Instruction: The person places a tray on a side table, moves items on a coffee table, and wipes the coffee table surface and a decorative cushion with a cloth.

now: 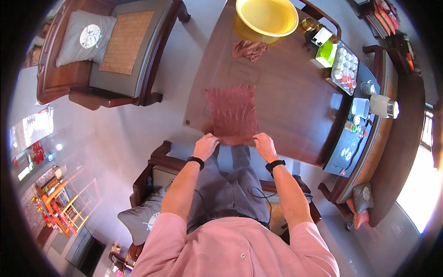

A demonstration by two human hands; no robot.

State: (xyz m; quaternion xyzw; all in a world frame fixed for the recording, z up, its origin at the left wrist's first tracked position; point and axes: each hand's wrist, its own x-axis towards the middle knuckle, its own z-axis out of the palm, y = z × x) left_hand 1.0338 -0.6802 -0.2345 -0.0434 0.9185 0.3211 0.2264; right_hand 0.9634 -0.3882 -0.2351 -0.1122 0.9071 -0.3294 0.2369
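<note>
A reddish-brown cloth point(233, 112) lies spread on the dark wooden table point(290, 104), its near edge reaching the table's front edge. My left hand point(206, 145) pinches the cloth's near left corner, and my right hand point(264, 146) pinches the near right corner. Farther back on the table a second, crumpled brown cloth point(250, 50) rests just in front of a yellow plastic basin point(266, 17). Both wrists wear black bands.
Along the table's right side are a green and white box point(326, 54) and a tray of small cups point(345, 67). Beyond it, a side table holds a clear plastic container point(360, 107) and a jug point(380, 105). Wooden chairs stand at the left point(145, 69) and behind me.
</note>
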